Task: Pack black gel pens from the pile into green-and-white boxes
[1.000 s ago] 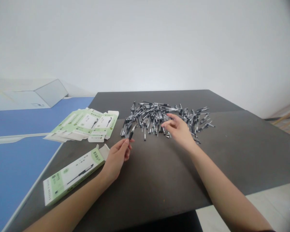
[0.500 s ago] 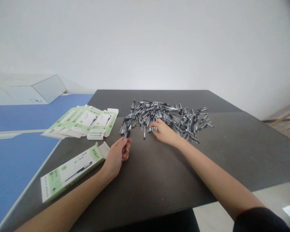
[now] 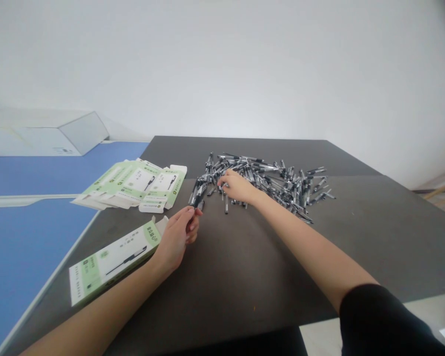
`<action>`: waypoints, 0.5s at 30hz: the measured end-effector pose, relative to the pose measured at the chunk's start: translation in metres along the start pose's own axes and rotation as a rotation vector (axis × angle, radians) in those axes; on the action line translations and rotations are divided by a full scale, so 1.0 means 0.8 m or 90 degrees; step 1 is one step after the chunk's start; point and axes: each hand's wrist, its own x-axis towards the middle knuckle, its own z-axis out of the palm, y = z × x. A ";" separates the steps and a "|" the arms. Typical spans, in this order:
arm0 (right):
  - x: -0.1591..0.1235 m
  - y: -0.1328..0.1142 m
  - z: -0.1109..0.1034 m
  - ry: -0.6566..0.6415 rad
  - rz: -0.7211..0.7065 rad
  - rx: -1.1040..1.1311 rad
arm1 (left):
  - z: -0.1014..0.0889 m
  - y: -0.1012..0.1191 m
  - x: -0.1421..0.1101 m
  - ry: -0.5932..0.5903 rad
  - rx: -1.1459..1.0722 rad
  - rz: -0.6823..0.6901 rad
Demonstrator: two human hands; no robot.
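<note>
Our left hand (image 3: 178, 237) pinching black pen (image 3: 198, 199) at heap's edge; right hand (image 3: 237, 187) narrowed on pens, grip unclear. Pen heap (image 3: 278, 185) mid dark surface (image 3: 244, 282); green-white pen cartons (image 3: 133, 185) beside; blue table (image 3: 29, 237) left; white wall (image 3: 244, 74) behind.

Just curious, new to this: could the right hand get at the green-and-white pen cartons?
Probably yes: the right hand sits in the pen pile, and the cartons lie just beyond its left edge, though the left hand and its pens stand partly between.
</note>
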 end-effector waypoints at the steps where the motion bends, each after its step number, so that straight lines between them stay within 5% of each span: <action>1: 0.004 -0.005 0.002 -0.008 -0.016 -0.003 | -0.001 -0.001 0.001 0.002 0.000 0.001; 15: 0.022 -0.031 0.024 -0.011 -0.069 0.081 | -0.001 -0.003 0.000 0.002 0.014 -0.001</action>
